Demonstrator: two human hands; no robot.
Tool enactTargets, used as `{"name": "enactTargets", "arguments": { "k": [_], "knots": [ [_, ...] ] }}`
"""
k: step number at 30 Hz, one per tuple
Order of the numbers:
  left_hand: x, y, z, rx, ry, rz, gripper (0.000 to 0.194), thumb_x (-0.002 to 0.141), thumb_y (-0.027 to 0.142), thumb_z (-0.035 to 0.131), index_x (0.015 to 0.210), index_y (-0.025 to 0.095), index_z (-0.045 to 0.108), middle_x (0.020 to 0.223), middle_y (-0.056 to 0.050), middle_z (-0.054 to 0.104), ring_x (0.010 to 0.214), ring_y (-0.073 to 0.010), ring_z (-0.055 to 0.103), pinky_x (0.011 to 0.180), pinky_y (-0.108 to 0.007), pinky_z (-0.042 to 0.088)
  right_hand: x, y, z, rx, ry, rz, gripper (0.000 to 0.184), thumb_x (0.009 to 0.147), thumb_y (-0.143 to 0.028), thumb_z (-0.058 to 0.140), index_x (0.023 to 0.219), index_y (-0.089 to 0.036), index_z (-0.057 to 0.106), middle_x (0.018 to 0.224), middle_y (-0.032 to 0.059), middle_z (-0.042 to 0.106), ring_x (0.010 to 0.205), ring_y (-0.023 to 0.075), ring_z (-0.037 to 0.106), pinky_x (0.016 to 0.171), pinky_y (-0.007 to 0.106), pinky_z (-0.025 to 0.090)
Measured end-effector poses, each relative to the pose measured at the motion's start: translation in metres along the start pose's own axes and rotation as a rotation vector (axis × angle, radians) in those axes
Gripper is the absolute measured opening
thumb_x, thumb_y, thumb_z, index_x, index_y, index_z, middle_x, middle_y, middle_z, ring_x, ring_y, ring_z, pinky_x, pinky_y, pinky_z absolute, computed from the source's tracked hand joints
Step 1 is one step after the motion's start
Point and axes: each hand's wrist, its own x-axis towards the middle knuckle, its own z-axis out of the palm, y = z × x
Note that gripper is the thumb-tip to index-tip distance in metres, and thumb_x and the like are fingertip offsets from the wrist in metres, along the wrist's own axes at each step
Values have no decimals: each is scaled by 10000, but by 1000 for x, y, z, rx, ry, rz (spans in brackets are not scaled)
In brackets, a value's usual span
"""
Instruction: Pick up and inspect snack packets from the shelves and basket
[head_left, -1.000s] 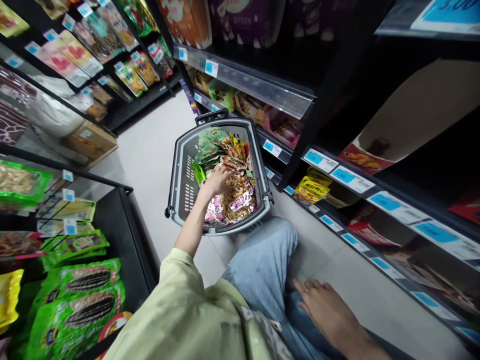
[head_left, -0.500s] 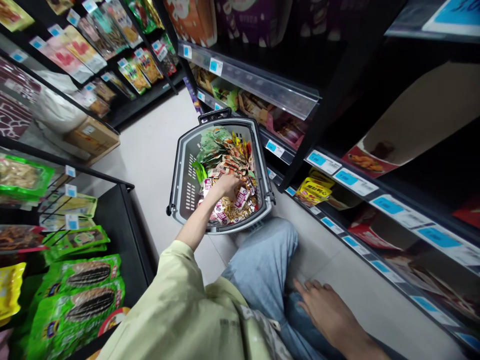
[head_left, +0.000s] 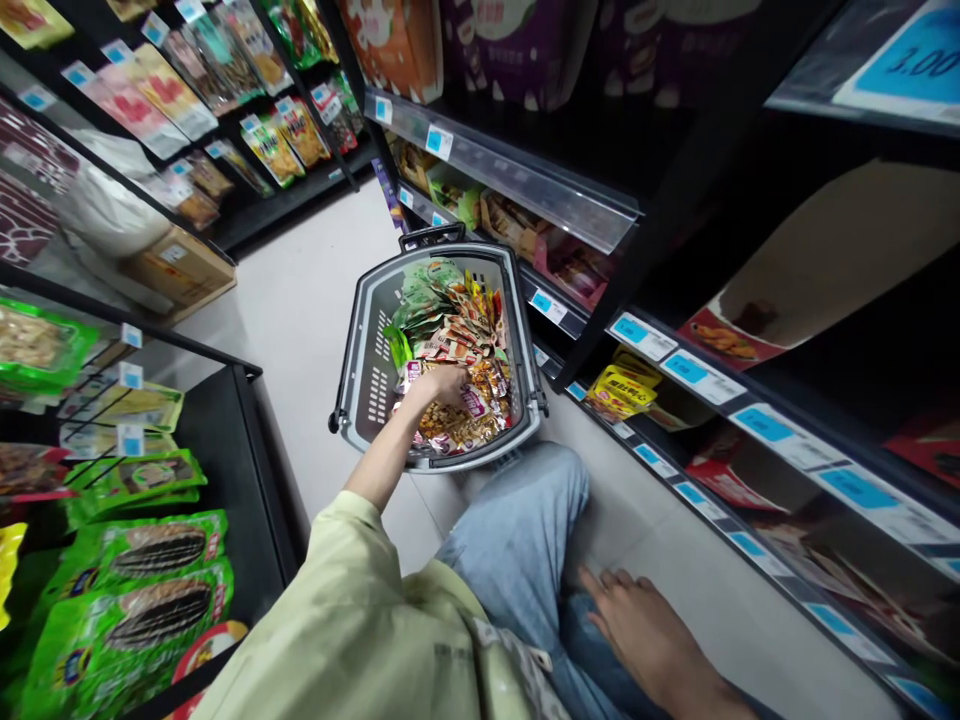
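A grey shopping basket (head_left: 358,400) with a black handle stands on the floor in front of me, loaded with small snack packets. My left hand (head_left: 448,384) reaches in, fingers curled down on a clear snack packet (head_left: 474,402) with a purple and white label; the fingertips are partly hidden. Similar nut-coloured packets surround it in the near half. Behind them lie orange-brown packets (head_left: 457,340), yellow-red ones (head_left: 487,305) and pale green ones (head_left: 431,290). My right hand (head_left: 637,625) holds nothing, its fingers stretched out beside my leg.
Shelves with blue price tags (head_left: 765,424) run close along the right, holding yellow packets (head_left: 622,388). On the left, a black rack (head_left: 240,470) carries green seed bags (head_left: 142,610). A cardboard box (head_left: 180,265) sits at the back left. Pale floor (head_left: 300,270) lies between.
My left hand has shifted slightly left and nearer within the basket, and the labelled packet has moved with it. My right hand stays about where it was; the view has tilted slightly.
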Motion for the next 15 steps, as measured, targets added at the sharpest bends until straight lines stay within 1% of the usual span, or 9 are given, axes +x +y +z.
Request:
{"name": "enactTargets", "arguments": {
  "k": [4,7,10,13,15],
  "knots": [
    [1,-1,-1,97,-38,36,365,653,414,767,897,145,728,995,-122,722,861,-234,671,695,-255,487,1,-1,-2,-12,-24,12,431,921,-133,471,1340,-181,562,1143,177,692,1074,294,643,882,410,467],
    [1,-4,-3,99,-30,64,340,664,405,760,877,144,717,948,-113,726,828,-224,667,656,-252,474,-1,-2,-5,-9,-32,7,442,924,-126,460,1355,-171,548,1144,175,694,1086,303,637,898,432,468],
    [-2,-8,-8,66,-28,108,310,691,402,732,871,151,703,901,-88,729,787,-201,657,636,-242,463,-2,-2,-9,-7,-3,-3,450,925,-111,444,1362,-154,540,1143,181,691,1078,312,639,898,453,474],
    [-7,-11,-11,45,-18,142,280,706,363,710,886,149,698,915,-84,729,813,-200,652,672,-242,473,-4,-4,-12,-12,42,4,434,924,-123,462,1349,-133,549,1130,196,690,1055,317,647,886,455,480],
    [-9,-15,-12,37,-2,188,255,723,338,685,895,149,697,929,-85,728,838,-199,650,698,-241,478,-5,-7,-16,8,74,25,421,918,-153,502,1334,-127,562,1124,195,691,1044,322,649,878,453,486]
  ]
}}
